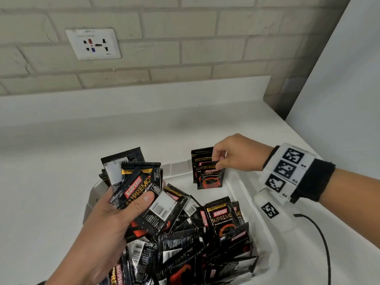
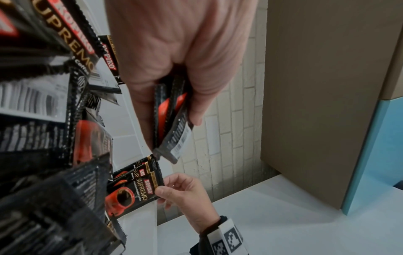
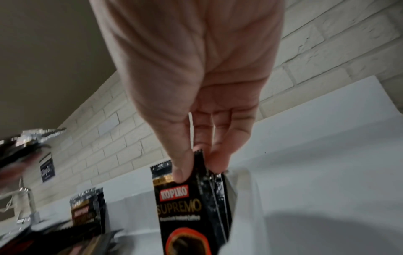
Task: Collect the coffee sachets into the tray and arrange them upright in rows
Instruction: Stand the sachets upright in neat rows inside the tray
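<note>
A white tray (image 1: 234,182) sits on the counter, with a heap of black Kopiko Supremo sachets (image 1: 205,243) lying loose in its near part. At its far right corner a few sachets stand upright (image 1: 205,171). My right hand (image 1: 220,161) pinches the top edge of the front upright sachet (image 3: 181,207) between thumb and fingers. My left hand (image 1: 123,204) grips a fanned bunch of sachets (image 1: 135,182) above the tray's left side, thumb across the front one. In the left wrist view those sachets (image 2: 172,124) sit between palm and fingers.
The tray rests on a white counter (image 1: 51,171) backed by a pale brick wall with a socket plate (image 1: 93,43). A tall white panel (image 1: 339,79) closes the right side. A black cable (image 1: 320,233) runs along the counter right of the tray.
</note>
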